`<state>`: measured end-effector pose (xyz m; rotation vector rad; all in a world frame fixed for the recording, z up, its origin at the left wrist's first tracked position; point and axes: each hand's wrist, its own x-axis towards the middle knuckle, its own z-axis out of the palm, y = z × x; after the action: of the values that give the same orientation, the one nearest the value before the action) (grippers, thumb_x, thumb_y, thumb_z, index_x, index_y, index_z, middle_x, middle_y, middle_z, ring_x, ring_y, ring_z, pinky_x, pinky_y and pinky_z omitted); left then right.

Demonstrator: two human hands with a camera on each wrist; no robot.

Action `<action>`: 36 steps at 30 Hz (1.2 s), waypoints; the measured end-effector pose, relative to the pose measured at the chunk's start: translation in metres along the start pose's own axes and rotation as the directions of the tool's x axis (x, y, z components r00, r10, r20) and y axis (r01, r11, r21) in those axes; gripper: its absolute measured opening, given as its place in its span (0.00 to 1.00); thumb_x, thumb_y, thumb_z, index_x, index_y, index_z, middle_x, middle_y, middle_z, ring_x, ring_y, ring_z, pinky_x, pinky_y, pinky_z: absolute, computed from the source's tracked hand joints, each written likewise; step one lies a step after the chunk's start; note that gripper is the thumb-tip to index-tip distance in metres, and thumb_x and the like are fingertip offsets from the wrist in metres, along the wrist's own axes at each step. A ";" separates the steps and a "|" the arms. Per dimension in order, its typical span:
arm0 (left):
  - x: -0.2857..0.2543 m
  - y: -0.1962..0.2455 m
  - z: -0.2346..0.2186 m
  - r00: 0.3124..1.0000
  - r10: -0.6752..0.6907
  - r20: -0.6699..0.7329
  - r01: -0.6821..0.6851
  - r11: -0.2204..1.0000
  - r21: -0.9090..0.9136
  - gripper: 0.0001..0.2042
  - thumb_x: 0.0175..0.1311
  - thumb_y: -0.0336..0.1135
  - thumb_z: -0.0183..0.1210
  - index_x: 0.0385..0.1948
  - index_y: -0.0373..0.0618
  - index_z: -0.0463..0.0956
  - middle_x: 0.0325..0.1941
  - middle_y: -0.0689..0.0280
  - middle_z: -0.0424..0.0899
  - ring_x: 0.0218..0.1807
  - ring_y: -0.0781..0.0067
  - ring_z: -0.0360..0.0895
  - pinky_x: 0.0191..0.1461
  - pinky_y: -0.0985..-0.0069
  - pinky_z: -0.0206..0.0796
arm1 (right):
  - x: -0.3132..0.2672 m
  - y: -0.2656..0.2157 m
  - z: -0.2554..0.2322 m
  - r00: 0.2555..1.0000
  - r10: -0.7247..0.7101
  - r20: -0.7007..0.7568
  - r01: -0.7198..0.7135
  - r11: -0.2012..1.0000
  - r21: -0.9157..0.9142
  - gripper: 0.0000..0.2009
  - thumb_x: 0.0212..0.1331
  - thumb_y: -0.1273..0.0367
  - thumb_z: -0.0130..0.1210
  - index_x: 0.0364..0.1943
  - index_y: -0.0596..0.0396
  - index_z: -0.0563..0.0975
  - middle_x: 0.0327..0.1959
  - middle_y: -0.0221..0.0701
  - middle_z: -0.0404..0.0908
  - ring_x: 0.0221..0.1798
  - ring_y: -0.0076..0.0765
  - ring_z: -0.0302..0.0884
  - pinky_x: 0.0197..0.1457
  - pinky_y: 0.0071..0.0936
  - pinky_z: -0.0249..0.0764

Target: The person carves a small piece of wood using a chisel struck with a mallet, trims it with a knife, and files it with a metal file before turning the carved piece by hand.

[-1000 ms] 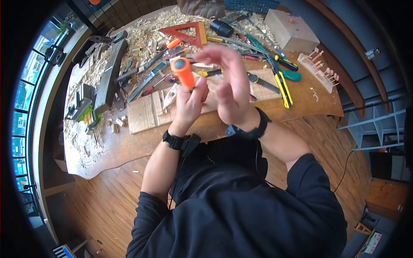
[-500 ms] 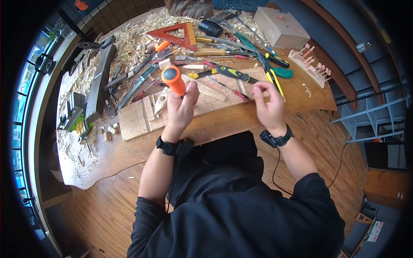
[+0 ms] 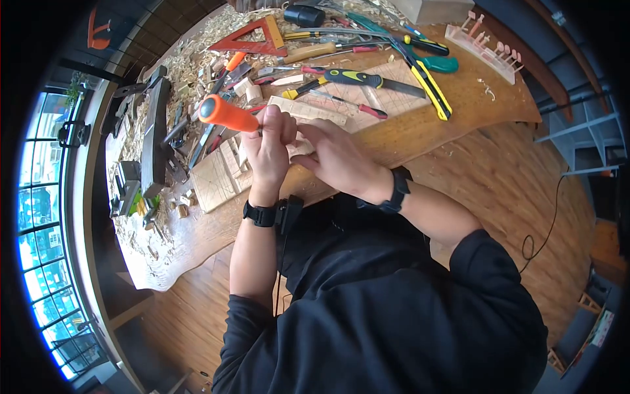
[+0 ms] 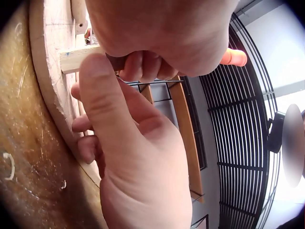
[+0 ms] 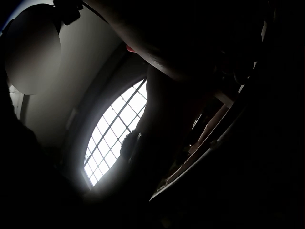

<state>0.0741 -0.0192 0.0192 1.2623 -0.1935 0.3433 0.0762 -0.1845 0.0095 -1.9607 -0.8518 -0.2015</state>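
On the workbench [image 3: 502, 108] a board [image 3: 211, 177] lies along the near edge, a saw [image 3: 374, 81] on its right part, a utility knife [image 3: 431, 90] at its right end. Behind, a set square [image 3: 273, 34] lies among shavings [image 3: 223, 27]; far right, a rack [image 3: 482, 51]. The board's middle is hard to read.

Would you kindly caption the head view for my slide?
Left hand grips an orange-handled tool beside the right hand at a cluttered workbench.
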 end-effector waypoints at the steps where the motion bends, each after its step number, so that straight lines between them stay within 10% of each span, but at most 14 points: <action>1: 0.000 0.001 0.001 1.000 -0.007 0.004 0.007 1.000 0.004 0.23 0.89 0.39 0.47 0.23 0.45 0.64 0.18 0.74 0.62 0.22 0.83 0.55 0.27 0.75 0.47 | 0.004 -0.002 0.002 0.997 0.020 0.069 -0.020 1.000 0.006 0.17 0.62 0.67 0.69 0.53 0.58 0.80 0.52 0.40 0.84 0.58 0.54 0.81 0.60 0.47 0.79; 14: -0.001 0.006 0.002 0.999 -0.034 -0.001 0.034 0.997 0.067 0.23 0.89 0.39 0.46 0.22 0.48 0.59 0.18 0.72 0.60 0.22 0.78 0.54 0.30 0.71 0.49 | 0.010 0.008 0.024 0.998 0.047 -0.039 -0.050 0.996 -0.079 0.06 0.66 0.63 0.65 0.37 0.48 0.84 0.39 0.32 0.84 0.42 0.47 0.85 0.42 0.45 0.81; 17: -0.004 0.004 -0.002 0.998 -0.063 0.008 0.062 0.993 0.104 0.19 0.87 0.38 0.51 0.26 0.45 0.71 0.23 0.76 0.71 0.25 0.87 0.66 0.28 0.79 0.58 | 0.013 0.005 0.022 0.996 0.043 -0.076 -0.046 0.998 -0.034 0.05 0.64 0.65 0.66 0.38 0.48 0.85 0.39 0.32 0.84 0.42 0.48 0.85 0.44 0.46 0.81; 29: -0.006 0.011 0.001 0.995 -0.096 0.032 0.090 0.983 0.162 0.19 0.87 0.36 0.49 0.26 0.46 0.69 0.24 0.77 0.68 0.27 0.86 0.60 0.32 0.77 0.55 | 0.019 0.000 -0.002 0.981 0.137 0.134 -0.145 0.988 0.054 0.10 0.65 0.68 0.69 0.47 0.57 0.84 0.43 0.41 0.84 0.42 0.50 0.86 0.45 0.42 0.82; 31: -0.007 -0.006 -0.007 0.998 -0.052 0.028 0.047 0.984 0.172 0.21 0.86 0.43 0.55 0.30 0.38 0.84 0.24 0.72 0.84 0.29 0.87 0.78 0.31 0.80 0.69 | 0.024 -0.002 -0.015 0.959 0.203 0.199 -0.209 0.978 0.010 0.13 0.65 0.71 0.69 0.52 0.58 0.84 0.44 0.41 0.84 0.39 0.45 0.87 0.43 0.38 0.82; 36: -0.002 0.000 -0.004 0.998 0.047 0.036 -0.054 0.971 0.233 0.21 0.85 0.40 0.55 0.26 0.40 0.77 0.18 0.73 0.62 0.23 0.83 0.58 0.26 0.71 0.53 | 0.041 -0.009 -0.041 0.978 0.164 0.128 -0.162 0.986 -0.029 0.15 0.64 0.76 0.69 0.54 0.61 0.83 0.40 0.37 0.85 0.35 0.36 0.85 0.41 0.31 0.82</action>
<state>0.0720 -0.0161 0.0176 1.4982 -0.2157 0.4004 0.1086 -0.1959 0.0565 -2.0674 -0.7695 0.0151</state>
